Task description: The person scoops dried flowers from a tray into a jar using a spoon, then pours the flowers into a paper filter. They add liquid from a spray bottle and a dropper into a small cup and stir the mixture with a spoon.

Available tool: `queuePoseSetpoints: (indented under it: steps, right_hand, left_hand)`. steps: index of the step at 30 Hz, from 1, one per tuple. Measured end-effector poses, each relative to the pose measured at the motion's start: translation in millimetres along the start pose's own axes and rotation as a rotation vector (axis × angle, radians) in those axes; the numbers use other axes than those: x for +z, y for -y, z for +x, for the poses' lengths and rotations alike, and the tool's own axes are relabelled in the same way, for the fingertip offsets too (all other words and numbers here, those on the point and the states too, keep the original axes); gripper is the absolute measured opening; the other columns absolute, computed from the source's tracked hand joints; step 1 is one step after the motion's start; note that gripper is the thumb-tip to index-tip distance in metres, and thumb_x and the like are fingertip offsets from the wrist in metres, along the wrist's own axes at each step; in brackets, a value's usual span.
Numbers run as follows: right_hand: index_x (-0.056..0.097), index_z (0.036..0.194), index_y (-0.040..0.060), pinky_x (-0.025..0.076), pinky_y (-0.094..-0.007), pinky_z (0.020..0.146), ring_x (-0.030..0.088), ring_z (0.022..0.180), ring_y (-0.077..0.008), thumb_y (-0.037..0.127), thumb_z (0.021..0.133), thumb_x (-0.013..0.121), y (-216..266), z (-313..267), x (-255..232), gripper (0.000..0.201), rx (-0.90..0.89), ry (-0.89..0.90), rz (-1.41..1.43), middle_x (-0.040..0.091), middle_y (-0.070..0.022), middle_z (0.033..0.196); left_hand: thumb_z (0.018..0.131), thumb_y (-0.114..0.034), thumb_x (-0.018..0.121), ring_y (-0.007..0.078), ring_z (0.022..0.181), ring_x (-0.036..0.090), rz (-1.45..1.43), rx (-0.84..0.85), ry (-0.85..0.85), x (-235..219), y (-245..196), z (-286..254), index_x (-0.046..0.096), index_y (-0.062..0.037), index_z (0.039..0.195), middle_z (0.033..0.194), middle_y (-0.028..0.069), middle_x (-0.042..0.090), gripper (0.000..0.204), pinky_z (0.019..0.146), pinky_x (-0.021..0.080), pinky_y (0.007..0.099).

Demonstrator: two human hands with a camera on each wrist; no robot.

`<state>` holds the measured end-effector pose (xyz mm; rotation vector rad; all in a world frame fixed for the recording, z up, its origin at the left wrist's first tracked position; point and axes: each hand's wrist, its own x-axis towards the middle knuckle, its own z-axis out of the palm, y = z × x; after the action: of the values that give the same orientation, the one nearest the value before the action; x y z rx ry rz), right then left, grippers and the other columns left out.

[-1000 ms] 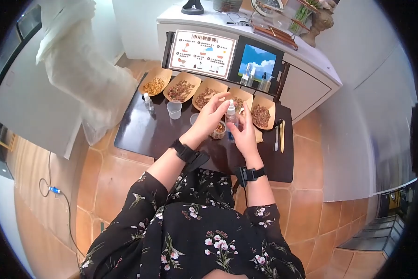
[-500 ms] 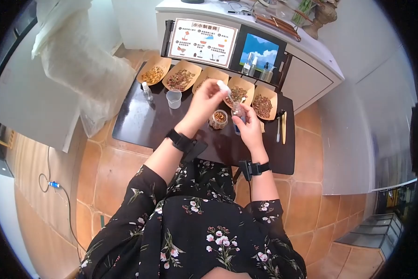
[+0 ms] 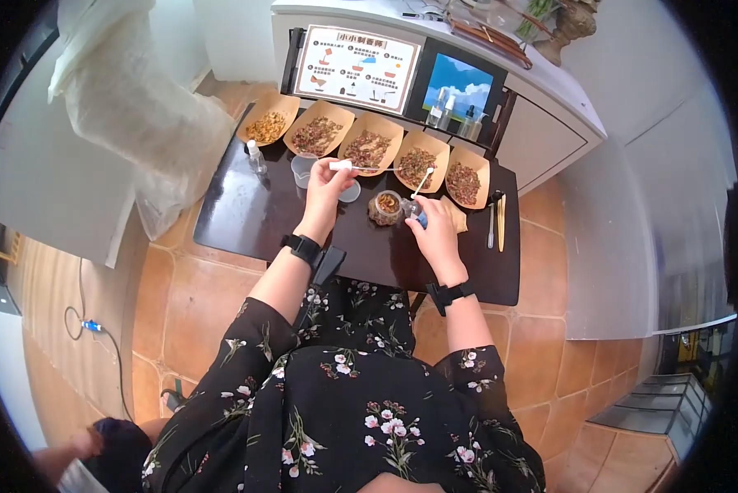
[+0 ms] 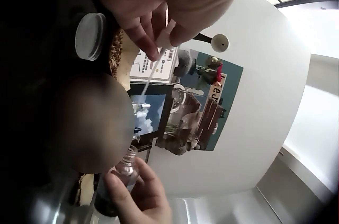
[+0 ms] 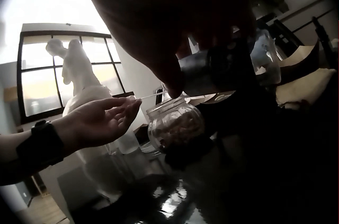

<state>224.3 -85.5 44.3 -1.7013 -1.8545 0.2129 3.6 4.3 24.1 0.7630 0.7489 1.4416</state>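
Note:
My left hand (image 3: 323, 195) pinches a white spray pump top (image 3: 341, 165) whose thin dip tube points right across the table. In my right hand (image 3: 437, 234) is a small clear bottle (image 3: 414, 211), uncapped and tilted, its threaded neck (image 4: 130, 154) bare. The bottle's mouth is close beside a clear jar (image 3: 383, 209) of dried brown and orange pieces. From the right wrist view, the jar (image 5: 177, 123) stands open-topped on the table just below the bottle. To the left of the jar lies a round clear lid (image 3: 350, 192), with a plastic cup (image 3: 301, 170) behind the left hand.
Several paper trays of dried plant bits, such as the far-left one (image 3: 268, 123), line the dark table's (image 3: 237, 222) back. A second spray bottle (image 3: 256, 158) stands at left. Tweezers (image 3: 501, 226) lie at right. A picture sign (image 3: 357, 67) stands behind. Someone's arm (image 3: 61, 456) shows lower left.
The pump top has come out of the bottle; my left hand has carried it left. My right hand has lowered and tilted the bottle toward the jar. Another person has appeared at lower left.

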Motion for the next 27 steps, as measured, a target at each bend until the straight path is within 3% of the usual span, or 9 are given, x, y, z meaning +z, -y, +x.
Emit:
queuePoseSetpoints:
  steps: [9,11,17,21,27]
  right_hand:
    - [0.061,0.124,0.0121,0.039,-0.044,0.093,0.055,0.11,-0.0273,0.016,0.078,0.076,8,-1,-3,0.048,-0.073,-0.02,-0.207,0.061,-0.0063,0.111]
    - [0.061,0.124,0.0123,0.039,-0.0439,0.093,0.055,0.11,-0.027,0.016,0.078,0.076,8,-1,-3,0.048,-0.076,-0.021,-0.209,0.061,-0.0059,0.111]
    - [0.062,0.121,0.0122,0.038,-0.0432,0.094,0.055,0.109,-0.0269,0.014,0.076,0.077,12,-1,-5,0.048,-0.088,-0.04,-0.209,0.062,-0.0056,0.111]
    - [0.062,0.121,0.0124,0.038,-0.0432,0.092,0.054,0.11,-0.0252,0.014,0.076,0.077,14,0,-8,0.048,-0.115,-0.041,-0.257,0.061,-0.0041,0.111]
    - [0.063,0.12,0.0123,0.037,-0.0427,0.093,0.053,0.109,-0.0246,0.012,0.075,0.077,16,2,-10,0.048,-0.155,-0.058,-0.289,0.06,-0.0041,0.111]
  left_hand:
    - [0.097,-0.009,0.06,0.0141,0.088,0.067,0.049,-0.073,0.006,-18,24,0,0.046,-0.0047,0.112,0.104,0.0083,0.066,0.021,0.071,0.051,0.0237]
    - [0.098,-0.011,0.059,0.0111,0.087,0.065,0.377,0.062,-0.017,-20,25,-4,0.045,-0.0035,0.112,0.1,0.0077,0.067,0.021,0.071,0.05,0.0236]
    - [0.098,-0.016,0.06,0.0149,0.081,0.064,0.601,0.301,-0.09,-22,41,-5,0.046,-0.003,0.114,0.095,0.0112,0.068,0.025,0.07,0.051,0.0295]
    - [0.097,-0.018,0.061,0.0172,0.079,0.064,0.686,0.361,-0.16,-29,52,-2,0.046,-0.0029,0.113,0.092,0.0129,0.067,0.026,0.07,0.051,0.0313]
    - [0.097,-0.021,0.061,0.0186,0.077,0.066,0.577,0.333,-0.168,-32,53,1,0.046,-0.0034,0.113,0.089,0.0129,0.067,0.028,0.069,0.051,0.0317]
